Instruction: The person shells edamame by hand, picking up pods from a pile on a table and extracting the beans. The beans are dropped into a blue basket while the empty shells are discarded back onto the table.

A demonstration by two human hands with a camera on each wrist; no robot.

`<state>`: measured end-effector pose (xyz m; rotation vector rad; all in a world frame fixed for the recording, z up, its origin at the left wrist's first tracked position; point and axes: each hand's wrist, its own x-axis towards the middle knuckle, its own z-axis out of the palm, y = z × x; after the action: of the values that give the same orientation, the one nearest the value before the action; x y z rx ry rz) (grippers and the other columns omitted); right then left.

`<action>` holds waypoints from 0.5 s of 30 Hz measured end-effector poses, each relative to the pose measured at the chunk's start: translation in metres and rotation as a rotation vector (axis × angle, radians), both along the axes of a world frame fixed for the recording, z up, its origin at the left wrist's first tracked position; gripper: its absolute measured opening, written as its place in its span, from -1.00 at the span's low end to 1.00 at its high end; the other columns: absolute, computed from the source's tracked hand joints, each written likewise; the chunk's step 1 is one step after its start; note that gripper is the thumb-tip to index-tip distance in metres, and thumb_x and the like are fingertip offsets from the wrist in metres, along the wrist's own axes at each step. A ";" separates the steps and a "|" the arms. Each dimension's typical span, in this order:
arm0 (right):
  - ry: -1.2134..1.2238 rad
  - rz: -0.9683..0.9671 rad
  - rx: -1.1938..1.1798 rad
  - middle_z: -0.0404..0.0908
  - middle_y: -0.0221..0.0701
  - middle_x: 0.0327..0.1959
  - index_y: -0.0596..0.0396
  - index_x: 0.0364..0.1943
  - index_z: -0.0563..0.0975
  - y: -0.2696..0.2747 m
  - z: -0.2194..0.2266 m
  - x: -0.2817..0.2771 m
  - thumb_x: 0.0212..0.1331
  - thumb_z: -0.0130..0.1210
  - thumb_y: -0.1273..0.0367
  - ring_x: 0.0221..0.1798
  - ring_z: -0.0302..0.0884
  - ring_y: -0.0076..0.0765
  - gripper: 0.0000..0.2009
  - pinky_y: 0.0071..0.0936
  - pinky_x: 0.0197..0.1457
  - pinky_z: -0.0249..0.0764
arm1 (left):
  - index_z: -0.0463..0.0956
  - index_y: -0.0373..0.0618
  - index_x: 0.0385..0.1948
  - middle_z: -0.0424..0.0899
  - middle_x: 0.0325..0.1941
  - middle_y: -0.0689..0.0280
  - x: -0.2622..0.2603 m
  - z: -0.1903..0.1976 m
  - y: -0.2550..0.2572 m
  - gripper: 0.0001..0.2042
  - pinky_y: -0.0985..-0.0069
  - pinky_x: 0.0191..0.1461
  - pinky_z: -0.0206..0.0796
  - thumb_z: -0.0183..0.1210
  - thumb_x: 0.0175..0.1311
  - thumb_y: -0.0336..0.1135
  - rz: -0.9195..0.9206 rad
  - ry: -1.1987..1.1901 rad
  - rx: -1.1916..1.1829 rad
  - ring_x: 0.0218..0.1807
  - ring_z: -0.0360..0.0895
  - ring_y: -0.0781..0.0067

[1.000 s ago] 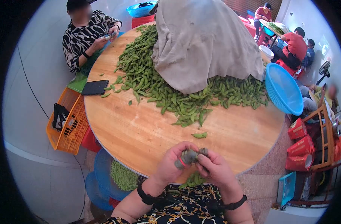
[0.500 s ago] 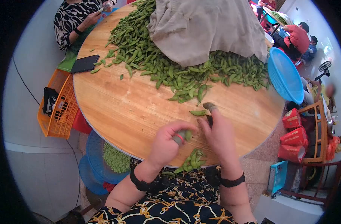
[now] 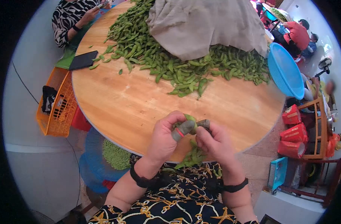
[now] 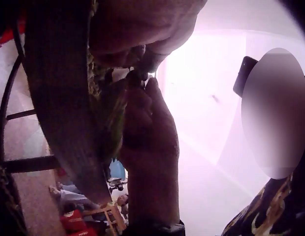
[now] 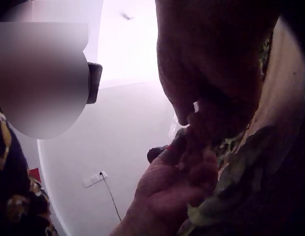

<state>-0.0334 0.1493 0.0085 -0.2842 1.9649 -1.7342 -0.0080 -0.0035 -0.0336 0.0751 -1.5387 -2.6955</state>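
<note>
In the head view a green pod is pinched by the left hand, whose thumb wears a grey cover with a red band. Close against it, the right hand has its fingers curled at the pod's end, a dark cover on one digit. Several loose pods lie below the hands at the table's near edge. Both wrist views are dark; the left wrist view shows the right hand meeting the left, and the right wrist view shows the left hand palm up.
A pod heap under a grey cloth covers the back of the round table. A phone lies left, a blue basket leans right. Shelled beans fill a basket below left. Other people sit around.
The right hand has drawn back from the pod that lay alone on the table, and that pod is gone from there. Both hands now meet around a pod.
</note>
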 end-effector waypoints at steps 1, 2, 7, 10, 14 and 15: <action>-0.193 0.009 -0.072 0.41 -0.60 -0.61 0.10 -0.44 0.44 0.002 -0.001 0.000 0.23 -0.05 0.30 -0.59 0.26 -0.72 -0.81 -0.70 -0.54 0.20 | 0.47 -0.17 -0.35 0.53 -0.34 0.39 0.001 0.000 -0.001 -0.91 0.66 -0.16 0.29 0.15 0.12 -0.46 -0.021 -0.012 0.033 -0.27 0.44 0.63; -0.196 0.011 -0.077 0.41 -0.60 -0.61 0.10 -0.44 0.44 0.002 -0.001 0.001 0.23 -0.05 0.30 -0.59 0.26 -0.72 -0.81 -0.70 -0.54 0.20 | 0.47 -0.17 -0.35 0.53 -0.34 0.39 0.002 0.002 -0.001 -0.91 0.66 -0.16 0.29 0.15 0.12 -0.46 -0.020 -0.016 0.028 -0.27 0.44 0.63; -0.283 0.076 -0.183 0.38 -0.61 -0.58 0.07 -0.46 0.41 0.004 0.000 0.001 0.27 -0.15 0.30 -0.59 0.22 -0.74 -0.78 -0.75 -0.55 0.14 | 0.46 -0.15 -0.38 0.52 -0.38 0.40 0.002 0.003 0.003 -0.92 0.67 -0.15 0.27 0.15 0.12 -0.44 0.066 -0.031 0.069 -0.28 0.44 0.63; -0.227 0.079 -0.132 0.38 -0.61 -0.59 0.07 -0.45 0.42 0.003 0.005 0.002 0.27 -0.16 0.30 -0.59 0.22 -0.75 -0.79 -0.76 -0.55 0.13 | 0.46 -0.16 -0.38 0.51 -0.38 0.41 0.002 0.000 0.002 -0.90 0.67 -0.18 0.26 0.17 0.11 -0.42 0.058 0.020 -0.078 -0.28 0.43 0.62; -0.231 0.050 -0.171 0.37 -0.61 -0.60 0.09 -0.44 0.43 0.002 0.001 0.004 0.27 -0.16 0.32 -0.60 0.21 -0.75 -0.79 -0.76 -0.56 0.12 | 0.45 -0.20 -0.35 0.50 -0.34 0.44 0.003 -0.001 -0.006 -0.91 0.68 -0.15 0.26 0.11 0.12 -0.48 -0.028 0.086 -0.129 -0.26 0.40 0.69; -0.359 0.053 -0.247 0.37 -0.62 -0.60 0.10 -0.44 0.43 0.004 0.002 0.004 0.26 -0.14 0.32 -0.61 0.20 -0.75 -0.80 -0.75 -0.57 0.13 | 0.44 -0.20 -0.34 0.49 -0.36 0.45 0.002 0.002 -0.009 -0.90 0.69 -0.17 0.26 0.11 0.12 -0.49 -0.135 0.066 0.002 -0.26 0.39 0.69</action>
<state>-0.0293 0.1536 0.0105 -0.0978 1.4806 -1.8472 -0.0059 -0.0121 -0.0316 -0.1213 -1.5767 -2.7701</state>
